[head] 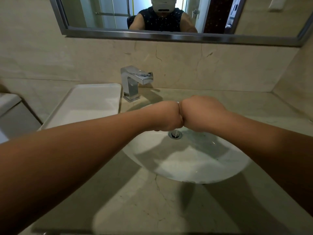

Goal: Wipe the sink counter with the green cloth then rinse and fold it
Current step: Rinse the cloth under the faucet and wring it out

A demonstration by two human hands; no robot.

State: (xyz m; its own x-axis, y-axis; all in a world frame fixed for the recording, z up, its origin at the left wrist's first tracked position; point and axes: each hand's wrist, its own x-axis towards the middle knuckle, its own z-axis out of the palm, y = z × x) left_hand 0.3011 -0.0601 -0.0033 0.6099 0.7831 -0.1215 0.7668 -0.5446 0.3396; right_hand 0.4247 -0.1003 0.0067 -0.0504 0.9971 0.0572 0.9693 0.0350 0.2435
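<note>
My left hand (166, 116) and my right hand (201, 114) are clenched into fists, pressed knuckle to knuckle over the back of the white oval sink basin (194, 163). A thin trickle of water (176, 132) falls from under the fists onto the drain (175, 135). The green cloth is hidden; none of it shows, and it seems squeezed inside the two fists. The chrome tap (135, 80) stands behind and to the left of my hands, with no water running from its spout.
A white rectangular tray (88, 102) lies on the beige marble counter (152, 206) left of the tap. A framed mirror (169, 35) hangs on the back wall. A side wall closes the counter at the right.
</note>
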